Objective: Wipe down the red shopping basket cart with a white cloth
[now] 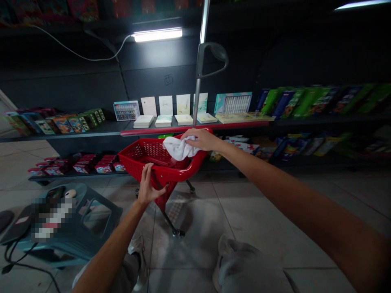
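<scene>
A red plastic shopping basket [143, 156] on wheels stands tilted on the tiled floor in front of me. My left hand [148, 185] grips its near rim, thumb and fingers wrapped over the edge. My right hand [201, 139] presses a white cloth [177, 148] against the basket's far right rim, fingers closed on the cloth. A grey telescopic handle [210, 57] rises from the basket's far side.
Dark shelves [100, 129] behind the basket carry notebooks, paint sets and boxed goods. A blue plastic stool [91, 219] with a mouse and cables stands at the lower left. My knees and a shoe show at the bottom edge.
</scene>
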The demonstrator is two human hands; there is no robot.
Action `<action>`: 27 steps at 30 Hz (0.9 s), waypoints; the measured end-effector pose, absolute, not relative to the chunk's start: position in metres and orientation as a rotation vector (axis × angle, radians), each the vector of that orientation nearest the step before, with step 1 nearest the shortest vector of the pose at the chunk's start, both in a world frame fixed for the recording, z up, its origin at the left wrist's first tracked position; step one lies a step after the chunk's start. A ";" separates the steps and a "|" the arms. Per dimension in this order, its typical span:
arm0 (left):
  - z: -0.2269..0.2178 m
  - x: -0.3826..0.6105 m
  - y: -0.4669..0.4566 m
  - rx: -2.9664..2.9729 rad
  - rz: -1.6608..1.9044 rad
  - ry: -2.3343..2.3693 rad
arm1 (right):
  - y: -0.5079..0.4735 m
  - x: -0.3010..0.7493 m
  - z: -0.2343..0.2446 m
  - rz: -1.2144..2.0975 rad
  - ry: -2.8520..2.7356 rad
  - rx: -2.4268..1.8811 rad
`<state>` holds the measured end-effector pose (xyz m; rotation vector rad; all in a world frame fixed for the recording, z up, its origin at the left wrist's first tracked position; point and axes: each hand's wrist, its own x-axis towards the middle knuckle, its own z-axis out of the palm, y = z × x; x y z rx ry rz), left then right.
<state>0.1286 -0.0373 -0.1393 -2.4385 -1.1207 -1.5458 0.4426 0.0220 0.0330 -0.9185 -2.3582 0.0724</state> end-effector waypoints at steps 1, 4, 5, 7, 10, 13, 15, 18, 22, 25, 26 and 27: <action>-0.139 0.128 -0.037 -2.439 -1.553 -1.115 | 0.031 0.452 0.033 0.044 -2.307 -1.000; -0.139 0.121 -0.037 -2.463 -1.545 -1.109 | 0.055 0.486 0.027 -0.093 -2.191 -1.231; -0.139 0.117 -0.036 -2.477 -1.540 -1.097 | 0.061 0.496 0.024 -0.146 -2.147 -1.299; -0.139 0.109 -0.035 -2.510 -1.532 -1.068 | 0.069 0.511 0.017 -0.233 -2.053 -1.405; -0.140 0.097 -0.034 -2.553 -1.526 -1.055 | 0.069 0.517 0.009 -0.249 -2.102 -1.418; -0.140 0.088 -0.035 -2.564 -1.530 -1.054 | 0.056 0.509 0.006 -0.199 -2.304 -1.351; -0.139 0.085 -0.038 -2.573 -1.551 -1.030 | 0.044 0.501 0.008 -0.229 -2.360 -1.383; -0.131 0.082 -0.047 -2.583 -1.638 -0.988 | 0.025 0.488 0.012 -0.293 -2.399 -1.507; -0.094 0.084 -0.070 -2.373 -1.795 -1.015 | 0.003 0.468 0.018 -0.286 -2.301 -1.775; -0.048 0.096 -0.103 -2.100 -1.955 -1.038 | -0.012 0.453 0.021 -0.306 -2.207 -1.863; -0.032 0.104 -0.117 -2.148 -1.916 -1.038 | -0.017 0.449 0.022 -0.303 -2.189 -1.873; -0.018 0.113 -0.131 -2.253 -1.808 -1.068 | -0.022 0.444 0.023 -0.294 -2.173 -1.884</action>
